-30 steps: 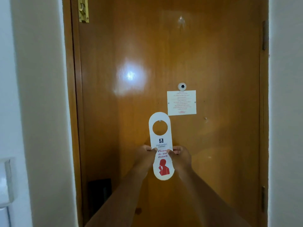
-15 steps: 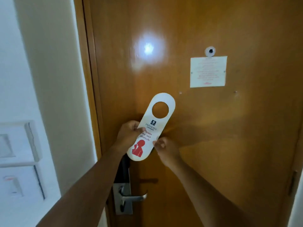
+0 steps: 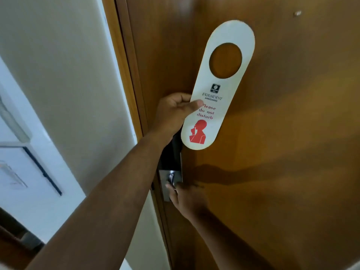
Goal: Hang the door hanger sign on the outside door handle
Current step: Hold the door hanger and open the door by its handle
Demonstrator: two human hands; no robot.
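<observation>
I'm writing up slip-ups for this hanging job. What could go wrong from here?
The left hand pinches the door hanger sign alone by one edge, so it could twist or drop. The right hand covers the door handle, which may block the sign's hole. The door appears shut, so this handle may be the inside one.

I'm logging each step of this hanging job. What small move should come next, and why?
Probably press the door handle down and pull the door open. The right hand is on the handle, the left hand holds the door hanger sign alone, clear above the handle, and the sign belongs on the outside handle, which isn't in view.
</observation>
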